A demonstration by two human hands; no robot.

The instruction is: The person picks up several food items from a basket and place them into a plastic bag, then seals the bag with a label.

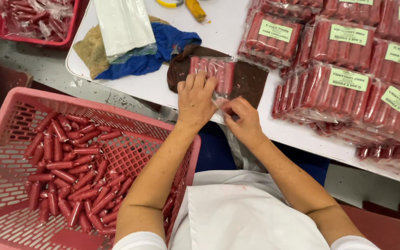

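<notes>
A clear plastic bag of red sausages (221, 74) lies on a dark brown cloth (248, 83) at the near edge of a white table (228, 28). My left hand (194, 99) lies flat on the bag's near end, pressing it down. My right hand (241, 118) pinches the bag's open plastic end beside it. Both hands touch the same bag.
A pink plastic crate (19, 99) with several loose red sausages (70, 171) stands at my left. Stacked labelled sausage packs (348, 69) fill the table's right. Blue and tan cloths (163, 51) and a white bag stack (123, 25) lie further back; a red crate (35, 21) sits top left.
</notes>
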